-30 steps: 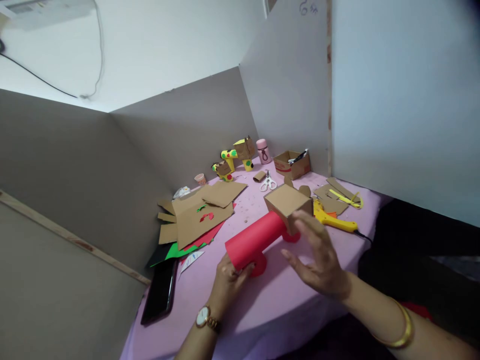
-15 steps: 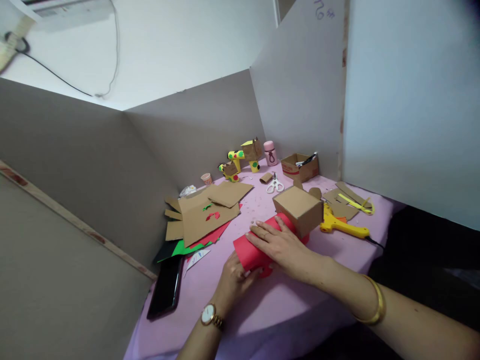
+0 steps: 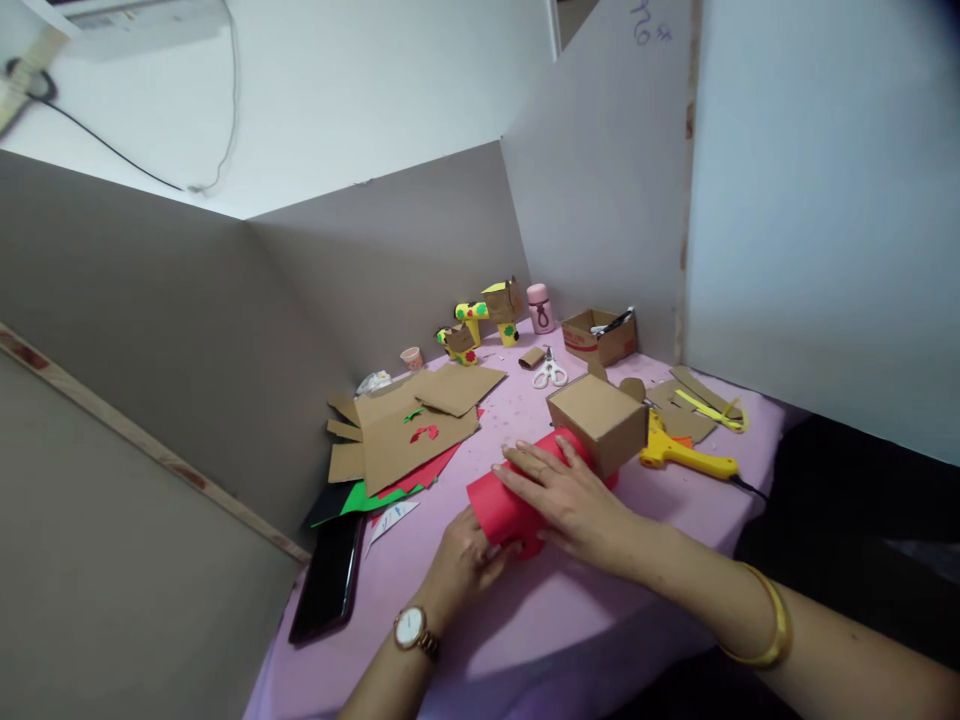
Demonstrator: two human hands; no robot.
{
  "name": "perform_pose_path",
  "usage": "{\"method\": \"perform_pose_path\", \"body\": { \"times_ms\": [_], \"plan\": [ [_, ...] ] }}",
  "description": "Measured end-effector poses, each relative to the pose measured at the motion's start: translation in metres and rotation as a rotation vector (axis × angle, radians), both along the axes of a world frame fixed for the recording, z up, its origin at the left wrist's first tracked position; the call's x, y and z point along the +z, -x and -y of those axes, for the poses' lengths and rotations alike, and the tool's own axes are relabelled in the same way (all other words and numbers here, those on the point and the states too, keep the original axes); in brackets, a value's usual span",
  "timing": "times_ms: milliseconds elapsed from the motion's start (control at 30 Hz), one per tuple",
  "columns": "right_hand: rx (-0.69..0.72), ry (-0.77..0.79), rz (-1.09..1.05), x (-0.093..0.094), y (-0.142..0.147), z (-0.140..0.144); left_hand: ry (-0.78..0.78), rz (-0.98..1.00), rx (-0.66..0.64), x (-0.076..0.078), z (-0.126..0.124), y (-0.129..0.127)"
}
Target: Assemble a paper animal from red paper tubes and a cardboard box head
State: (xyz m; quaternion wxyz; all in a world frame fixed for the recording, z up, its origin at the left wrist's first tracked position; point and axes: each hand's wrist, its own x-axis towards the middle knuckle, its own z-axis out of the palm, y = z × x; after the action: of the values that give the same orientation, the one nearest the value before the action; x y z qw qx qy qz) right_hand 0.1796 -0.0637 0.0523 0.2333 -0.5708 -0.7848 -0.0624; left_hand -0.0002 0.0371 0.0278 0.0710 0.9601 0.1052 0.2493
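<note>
A black phone (image 3: 324,592) lies at the desk's (image 3: 540,640) left edge. Beyond it, cardboard sheets (image 3: 409,425) cover red and green paper (image 3: 375,492). Yellow paper figures (image 3: 484,322), a pink bottle (image 3: 539,307) and a small carton (image 3: 598,335) stand along the far edge, white scissors (image 3: 550,371) before them. A yellow glue gun (image 3: 682,455) lies near the right edge.

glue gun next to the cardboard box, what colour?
Yellow: the glue gun lies right of the cardboard box on the pink table. Head view, the only one.

Partitioned craft booth: pink-covered worktop (image 3: 570,620) with cardboard pieces (image 3: 409,430), scissors (image 3: 550,371), yellow glue gun (image 3: 679,450), coloured paper (image 3: 375,493).
</note>
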Motion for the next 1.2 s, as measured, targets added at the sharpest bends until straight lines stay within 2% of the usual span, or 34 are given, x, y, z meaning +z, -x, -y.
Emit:
{"method": "perform_pose_path", "body": {
  "times_ms": [67, 167, 233, 300, 433, 633, 867, 1200],
  "plan": [
    [-0.004, -0.057, -0.066, -0.002, -0.003, 0.009, 0.009, -0.009, -0.012, 0.000, -0.001, 0.001],
    [-0.021, -0.240, -0.201, -0.011, -0.010, 0.027, 0.026, -0.028, -0.012, 0.002, -0.002, 0.001],
    [-0.040, -0.371, -0.285, -0.020, -0.014, 0.041, 0.037, -0.049, 0.000, 0.003, -0.002, 0.002],
    [-0.041, -0.432, -0.341, -0.031, -0.016, 0.053, 0.042, -0.067, 0.017, 0.004, -0.001, 0.002],
    [-0.033, -0.369, -0.364, -0.059, -0.015, 0.068, 0.033, -0.096, 0.040, 0.005, 0.000, 0.002],
    [-0.103, -0.278, -0.394, -0.087, -0.007, 0.065, 0.015, -0.111, 0.037, 0.004, 0.000, 0.001],
    [-0.097, -0.186, -0.379, -0.096, 0.000, 0.060, 0.049, -0.128, 0.028, 0.009, 0.003, 0.000],
    [-0.073, -0.165, -0.393, -0.095, 0.002, 0.061, 0.113, -0.102, 0.064, 0.002, 0.003, 0.001]
  ]
}}
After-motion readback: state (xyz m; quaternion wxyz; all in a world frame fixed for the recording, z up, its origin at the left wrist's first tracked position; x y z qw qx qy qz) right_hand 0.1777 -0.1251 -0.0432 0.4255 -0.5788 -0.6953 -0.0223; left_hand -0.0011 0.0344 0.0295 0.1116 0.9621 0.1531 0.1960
